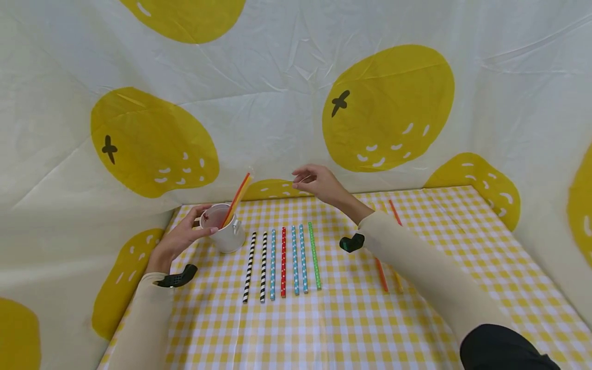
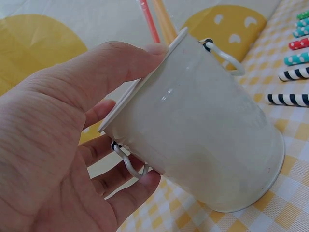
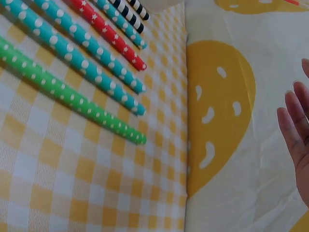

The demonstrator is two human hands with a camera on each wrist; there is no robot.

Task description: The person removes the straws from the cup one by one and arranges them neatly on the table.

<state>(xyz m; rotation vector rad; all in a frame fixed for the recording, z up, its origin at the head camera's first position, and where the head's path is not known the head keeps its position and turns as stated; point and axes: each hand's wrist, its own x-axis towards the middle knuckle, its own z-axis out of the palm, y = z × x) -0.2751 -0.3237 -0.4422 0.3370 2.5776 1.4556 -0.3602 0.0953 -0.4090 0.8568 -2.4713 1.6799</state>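
Note:
At the table's far left, my left hand [image 1: 182, 236] grips a small white pail [image 1: 228, 240] by its rim, thumb over the edge and fingers near one side handle. The pail tilts toward that hand. Out of its mouth lean a red straw [image 1: 237, 198] and a yellow-orange straw [image 1: 242, 191]. My right hand [image 1: 319, 181] is raised over the table's back edge, fingers loosely bent and holding nothing. Between the hands lies a row of patterned straws: two black-and-white striped straws [image 1: 250, 267], three blue dotted straws [image 1: 294, 259], a red straw with white stars [image 3: 111, 36] and a green dotted straw [image 1: 314, 255].
Under and beside my right forearm lie red-orange straws [image 1: 381, 275] and a yellow straw [image 1: 398, 282], partly hidden by the sleeve. A yellow checked cloth [image 1: 287, 334] covers the table. A white sheet with large yellow fruit prints [image 1: 277, 128] hangs behind and beside it.

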